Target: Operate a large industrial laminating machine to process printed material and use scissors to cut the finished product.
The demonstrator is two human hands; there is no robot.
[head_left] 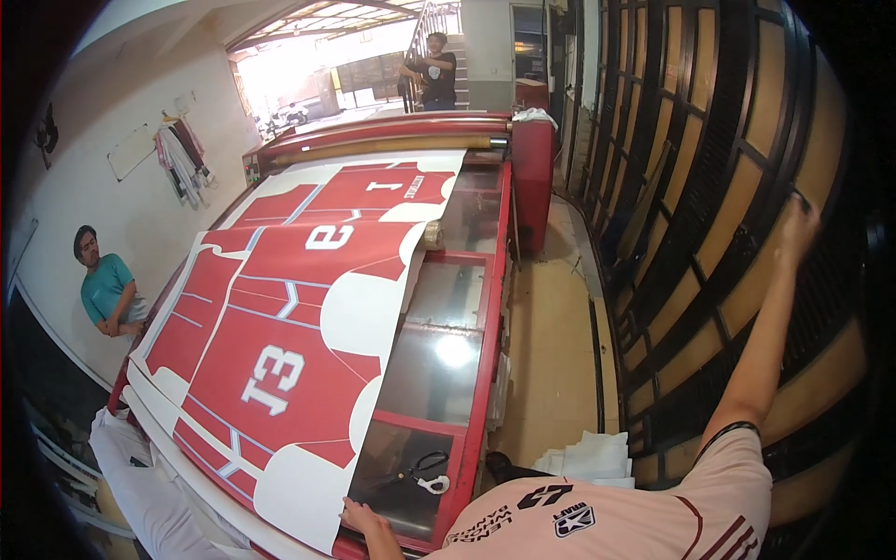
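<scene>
A long printed sheet [359, 243], red jersey panels with white numbers on white, covers the bed of a large red-framed machine [490, 313]. At its near right corner my left hand [366, 520] is closed on the sheet's edge, fingertips partly hidden. My right arm reaches far out to the right, where my right hand [798, 229] grips a dark part of the black-and-tan slatted gate [737, 215]. Scissors [429, 476] with black and white handles lie on the dark panel beside the sheet, a short way from my left hand.
A roller [392, 147] spans the machine's far end. One person in teal [112, 289] stands at the left side, another in black [437, 75] beyond it. White sheets [593, 457] lie on the floor at right. White cloth [149, 495] hangs at lower left.
</scene>
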